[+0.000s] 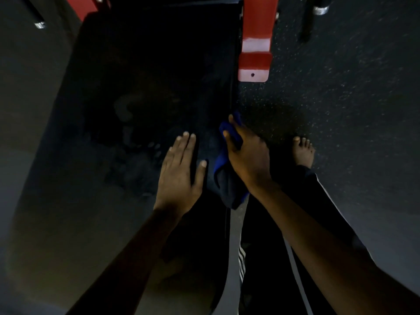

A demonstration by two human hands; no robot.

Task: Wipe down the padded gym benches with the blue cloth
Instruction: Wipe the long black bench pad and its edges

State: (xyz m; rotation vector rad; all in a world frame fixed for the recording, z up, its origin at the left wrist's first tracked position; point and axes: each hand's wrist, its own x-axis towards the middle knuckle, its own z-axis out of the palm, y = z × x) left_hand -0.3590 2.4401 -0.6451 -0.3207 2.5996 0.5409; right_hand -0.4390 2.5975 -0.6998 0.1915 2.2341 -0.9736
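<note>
A long black padded bench [127, 114] runs from the bottom of the view up to the top centre. My left hand [179, 171] lies flat on its pad with the fingers straight. My right hand [245, 155] grips the blue cloth [227, 178] at the bench's right edge. The cloth's lower part hangs down over that edge. Faint smear marks show on the pad left of my hands.
A red metal frame post [255, 42] stands just right of the bench, with another red part [91, 5] at the top left. My bare foot [303, 151] is on the dark speckled rubber floor [352, 98]. Metal bar ends [320, 9] show at the top.
</note>
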